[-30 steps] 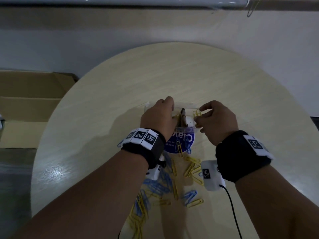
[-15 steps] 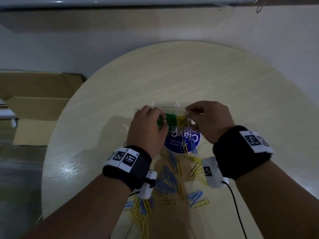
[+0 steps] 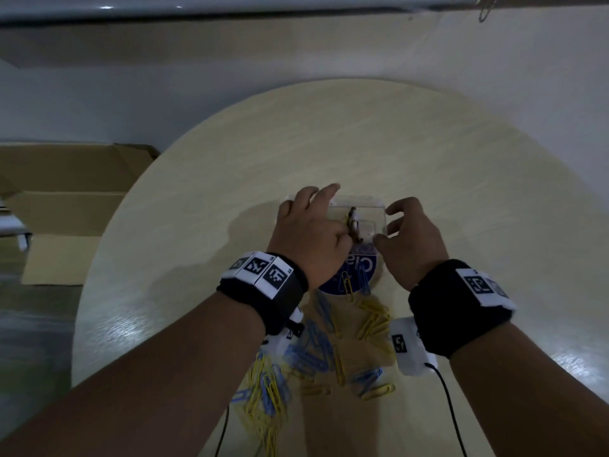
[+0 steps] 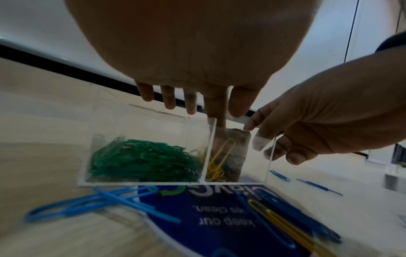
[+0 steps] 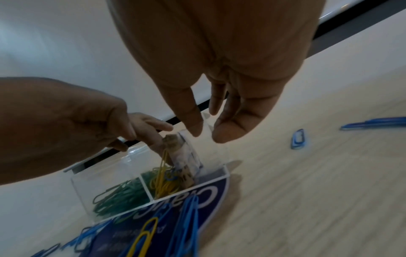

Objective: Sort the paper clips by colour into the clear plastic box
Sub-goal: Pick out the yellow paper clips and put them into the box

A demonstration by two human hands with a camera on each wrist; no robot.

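Green paper clips point(image 4: 142, 160) fill the clear plastic box point(image 4: 153, 180) compartment under the left hand point(image 3: 309, 235), whose forefinger pushes yellow clips point(image 4: 217, 161) into the middle one; right hand point(image 3: 412, 245) hovers beside it, fingers loose.

The head view is dim and underexposed, with soft glare patches on the table point(image 3: 108, 328) at its left and right edges. Wide-angle distortion bends the wall line above. Both wrist views are brighter, lit from above, yet smeared: the blue paper clips point(image 4: 92, 205) nearest the lens blur, and each palm looms large and out of focus.
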